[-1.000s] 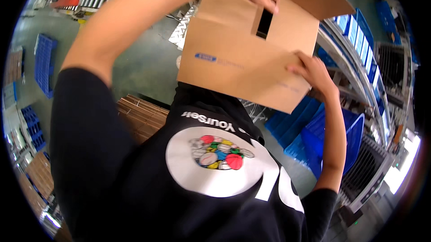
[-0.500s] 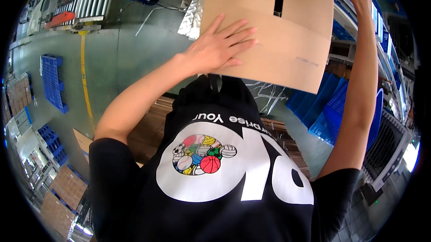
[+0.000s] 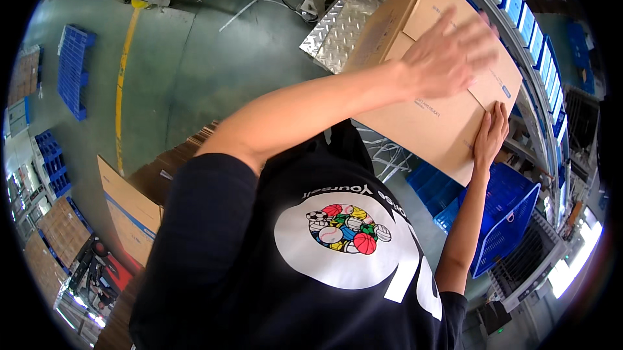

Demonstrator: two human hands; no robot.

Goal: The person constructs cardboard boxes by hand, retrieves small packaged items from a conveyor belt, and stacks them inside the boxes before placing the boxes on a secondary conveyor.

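Observation:
A brown cardboard box (image 3: 448, 120) with small printed marks stands before me, its top flaps folded down along a seam. Over that top is my left hand (image 3: 451, 55), smeared by motion but with its fingers stretched and apart; whether it touches the cardboard I cannot tell. My right hand (image 3: 491, 134) lies along the box's near right edge, fingers extended and pressed flat against it.
Under the box's far left side is a metal tread plate (image 3: 328, 35). A blue plastic crate (image 3: 503, 214) sits at right, below a curved conveyor rail (image 3: 532, 58). Flattened cardboard (image 3: 133, 214) leans at left; a blue pallet (image 3: 74, 71) lies farther off.
The box has turned and its flaps, earlier with a dark gap between them, now lie closed. My left hand moved right across it; my right hand came down to its near edge.

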